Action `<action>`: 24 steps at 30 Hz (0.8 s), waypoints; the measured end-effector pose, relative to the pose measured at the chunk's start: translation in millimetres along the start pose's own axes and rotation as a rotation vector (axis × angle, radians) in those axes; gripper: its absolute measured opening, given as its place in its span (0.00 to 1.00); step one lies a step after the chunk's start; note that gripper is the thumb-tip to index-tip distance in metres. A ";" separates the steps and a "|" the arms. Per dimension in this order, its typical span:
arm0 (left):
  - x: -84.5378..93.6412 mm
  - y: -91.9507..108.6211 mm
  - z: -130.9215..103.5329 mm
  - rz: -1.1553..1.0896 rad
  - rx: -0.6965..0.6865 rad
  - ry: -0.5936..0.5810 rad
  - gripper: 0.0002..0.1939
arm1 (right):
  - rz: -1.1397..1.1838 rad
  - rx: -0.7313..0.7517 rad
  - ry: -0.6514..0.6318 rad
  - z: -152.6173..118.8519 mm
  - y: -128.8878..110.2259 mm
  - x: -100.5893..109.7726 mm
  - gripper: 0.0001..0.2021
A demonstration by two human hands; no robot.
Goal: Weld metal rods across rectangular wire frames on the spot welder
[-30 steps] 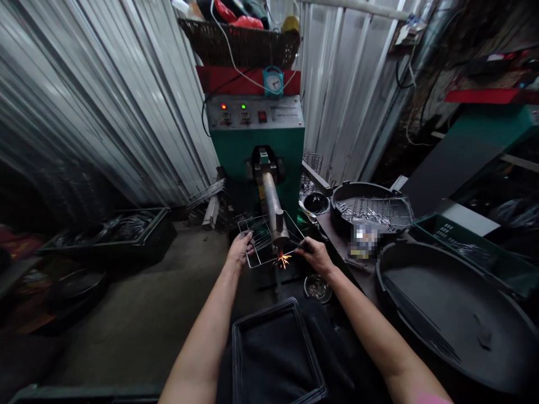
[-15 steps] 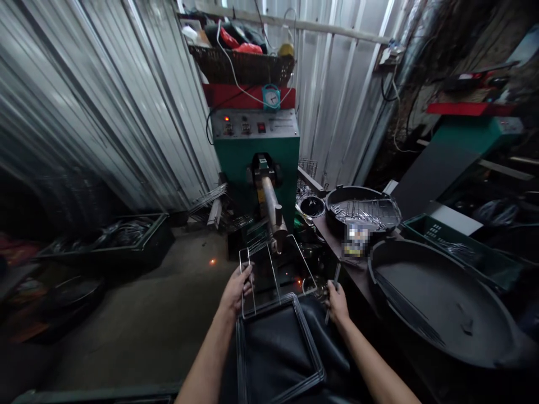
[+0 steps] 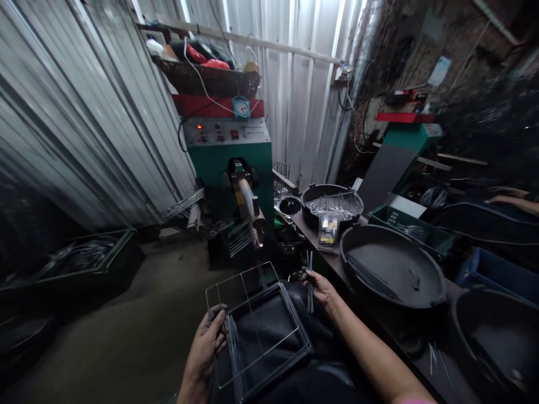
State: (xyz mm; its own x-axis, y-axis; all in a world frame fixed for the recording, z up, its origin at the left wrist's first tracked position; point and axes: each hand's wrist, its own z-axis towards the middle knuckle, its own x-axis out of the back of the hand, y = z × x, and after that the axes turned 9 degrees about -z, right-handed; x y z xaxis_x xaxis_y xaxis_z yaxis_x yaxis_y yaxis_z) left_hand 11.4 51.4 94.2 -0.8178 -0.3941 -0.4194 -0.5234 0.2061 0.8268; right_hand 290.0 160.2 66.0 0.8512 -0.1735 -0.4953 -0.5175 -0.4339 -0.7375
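My left hand (image 3: 210, 331) is closed on the left side of a rectangular wire frame (image 3: 269, 350) with thin cross wires. That frame is tilted above a stack of dark rectangular wire frames (image 3: 297, 317) lying on my black-covered lap. In my right hand (image 3: 319, 287) a few thin straight metal rods (image 3: 310, 303) are pinched between thumb and fingers, pointing upward. Ahead of both hands, a green spot-welding machine (image 3: 256, 150) reaches out with a thick metal arm (image 3: 248, 202). Its tip stands apart from the held frame.
On the bench at right are a round black pan with wire pieces (image 3: 309, 210), a wide pan with dark rods (image 3: 400, 264), and loose rods (image 3: 440, 362). A green crate (image 3: 126, 247) sits on the floor at left. Another person's arm (image 3: 516, 203) shows at far right.
The held wire frame has come away from the machine's arm, back over the stack on my lap. Sparks near it are gone. My right hand now shows several rods; the view has turned right.
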 end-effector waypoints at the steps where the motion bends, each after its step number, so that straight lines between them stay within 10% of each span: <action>1: -0.6 0.2 0.2 -0.001 -0.014 0.005 0.22 | 0.001 0.004 -0.015 -2.4 0.4 0.0 0.04; 15: -0.4 4.8 -0.1 0.077 -0.086 0.039 0.19 | -0.002 -0.018 -0.134 7.8 4.4 11.3 0.04; 24: 4.8 16.9 13.7 0.067 -0.115 0.049 0.16 | -0.910 0.707 -0.022 8.9 24.4 21.4 0.12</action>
State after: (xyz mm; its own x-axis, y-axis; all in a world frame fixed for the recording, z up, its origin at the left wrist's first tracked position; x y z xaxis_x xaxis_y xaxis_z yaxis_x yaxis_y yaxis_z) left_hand -4.6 65.3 101.0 -0.8357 -0.4268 -0.3455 -0.4350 0.1307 0.8909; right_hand 294.7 153.8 33.4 0.9365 -0.0323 0.3491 0.3481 0.2031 -0.9152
